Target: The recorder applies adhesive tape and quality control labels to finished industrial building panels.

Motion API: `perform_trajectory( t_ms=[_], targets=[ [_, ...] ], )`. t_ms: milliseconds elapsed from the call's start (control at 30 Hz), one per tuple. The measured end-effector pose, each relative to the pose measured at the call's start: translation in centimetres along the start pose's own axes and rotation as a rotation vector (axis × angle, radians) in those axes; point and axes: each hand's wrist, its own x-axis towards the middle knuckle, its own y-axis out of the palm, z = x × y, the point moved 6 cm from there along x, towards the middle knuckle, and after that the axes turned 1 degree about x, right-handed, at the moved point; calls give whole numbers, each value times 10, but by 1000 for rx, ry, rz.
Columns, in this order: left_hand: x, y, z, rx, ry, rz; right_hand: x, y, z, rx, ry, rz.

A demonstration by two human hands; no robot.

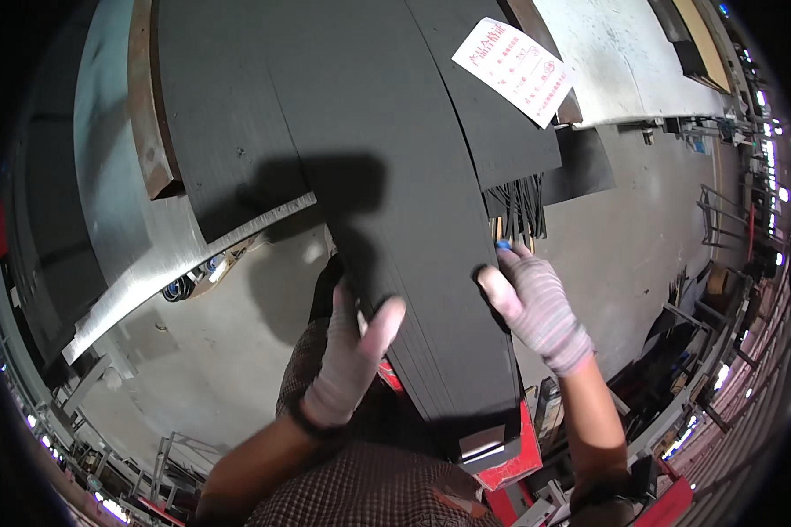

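A long dark grey stack of flat strips (431,290) runs from the table toward my body, between my two hands. My left hand (351,360), in a pale knit glove, is at the stack's left edge with fingers outstretched and thumb apart. On the opposite edge, my right hand (536,307), in a striped pale glove, has its thumb spread from its fingers; a small blue spot (503,246) shows at a fingertip. Whether either hand touches the stack is hard to tell. Wider dark sheets (228,114) lie left of the stack, others (514,149) to its right.
A white paper label with red print (514,70) lies on the right sheets. Rusty metal bars (154,114) flank the material. Thin black strips (523,206) hang below the right sheets. A red support (523,452) stands under the stack's near end. Metal racks (721,351) stand at right.
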Motion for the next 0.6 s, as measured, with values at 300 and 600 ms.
perform_trajectory(
  t_ms=[300,600],
  targets=[
    [-67,1,-36,231,-89,135,-31,-49,149,-239,-739,305],
    [-19,-102,36,588,397,4,27,-47,-46,271,-142,142]
  ],
)
